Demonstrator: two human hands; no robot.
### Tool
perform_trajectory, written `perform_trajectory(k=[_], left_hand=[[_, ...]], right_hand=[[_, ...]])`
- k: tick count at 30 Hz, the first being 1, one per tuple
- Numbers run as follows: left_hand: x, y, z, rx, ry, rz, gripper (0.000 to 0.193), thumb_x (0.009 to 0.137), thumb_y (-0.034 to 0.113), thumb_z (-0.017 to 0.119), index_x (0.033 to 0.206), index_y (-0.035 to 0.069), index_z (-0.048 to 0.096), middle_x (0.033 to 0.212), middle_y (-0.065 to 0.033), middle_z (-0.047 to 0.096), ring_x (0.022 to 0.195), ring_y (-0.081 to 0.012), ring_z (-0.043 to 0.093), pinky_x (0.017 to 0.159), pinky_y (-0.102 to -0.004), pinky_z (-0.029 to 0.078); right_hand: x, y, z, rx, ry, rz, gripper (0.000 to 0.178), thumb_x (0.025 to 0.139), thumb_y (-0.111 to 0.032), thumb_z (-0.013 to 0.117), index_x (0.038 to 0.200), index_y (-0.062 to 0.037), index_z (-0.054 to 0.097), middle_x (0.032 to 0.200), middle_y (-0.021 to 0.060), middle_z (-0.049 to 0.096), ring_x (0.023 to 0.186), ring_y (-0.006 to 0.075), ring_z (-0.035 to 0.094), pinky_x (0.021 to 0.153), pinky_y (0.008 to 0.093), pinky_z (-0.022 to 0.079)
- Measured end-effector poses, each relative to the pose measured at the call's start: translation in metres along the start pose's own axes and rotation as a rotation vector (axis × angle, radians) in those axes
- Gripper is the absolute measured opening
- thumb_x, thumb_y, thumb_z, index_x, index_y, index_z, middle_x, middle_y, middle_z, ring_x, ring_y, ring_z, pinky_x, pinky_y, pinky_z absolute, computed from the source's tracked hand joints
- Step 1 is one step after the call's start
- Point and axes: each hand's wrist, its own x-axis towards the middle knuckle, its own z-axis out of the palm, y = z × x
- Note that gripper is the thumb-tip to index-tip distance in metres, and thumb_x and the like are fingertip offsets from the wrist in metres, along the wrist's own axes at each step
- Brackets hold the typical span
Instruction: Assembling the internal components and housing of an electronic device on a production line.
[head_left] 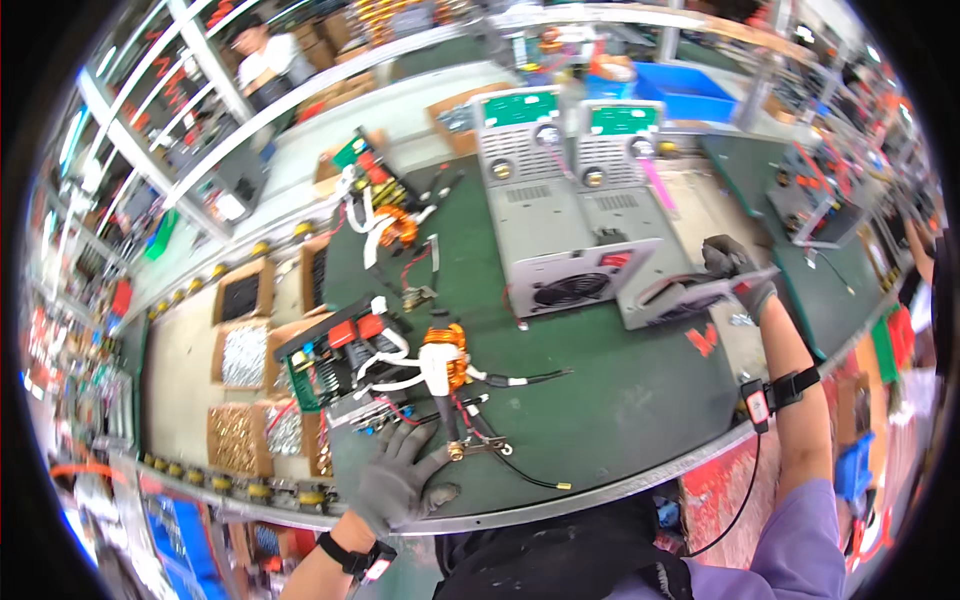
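no readable lettering, a small red rectangular label (615,259) on the upright grey metal fan panel (578,264), its print illegible

The left forearm (325,562) is angling up toward the green mat (630,400); the gloved left hand (398,480) is spreading its fingers over the mat's near left edge. The right forearm (793,350) is reaching forward beside the mat's right side, the gloved right hand (730,257) bending its fingers there, partly hidden.
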Motion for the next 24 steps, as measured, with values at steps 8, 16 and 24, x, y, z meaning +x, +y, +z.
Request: perform_trajectory(k=[8,16,24], left_hand=[[-0.011,-0.013,-0.031,-0.182,0.076,-0.172,0.042,0.073,0.032,0.075,0.107,0.011,0.066,0.107,-0.0137,0.061,0.101,-0.0346,0.057,0.090,-0.0458,0.045],[0.025,0.025,-0.070,-0.059,0.665,-0.238,0.027,0.066,-0.004,0.061,0.091,0.005,0.063,0.088,-0.0131,0.064,0.076,-0.0300,0.060,0.070,-0.0378,0.048],[0.062,0.011,-0.088,0.131,0.912,-0.337,0.028,0.077,-0.003,0.063,0.104,0.002,0.062,0.109,-0.0150,0.061,0.098,-0.0299,0.060,0.080,-0.0356,0.051]], right_hand=[[0.077,-0.035,0.085,-0.081,-0.136,0.143,0.043,0.093,-0.034,0.053,0.113,0.0027,0.062,0.101,0.0249,0.066,0.091,0.0347,0.063,0.081,0.0386,0.048],[-0.017,-0.049,-0.028,-0.251,0.222,-0.303,0.025,0.094,-0.017,0.046,0.101,0.0023,0.061,0.088,0.0057,0.060,0.079,0.0129,0.054,0.072,0.0306,0.045],[-0.102,-0.129,-0.023,0.153,0.173,-0.013,0.050,0.092,-0.015,0.051,0.137,0.0054,0.040,0.102,0.0089,0.059,0.079,0.0116,0.053,0.072,0.0272,0.045]])
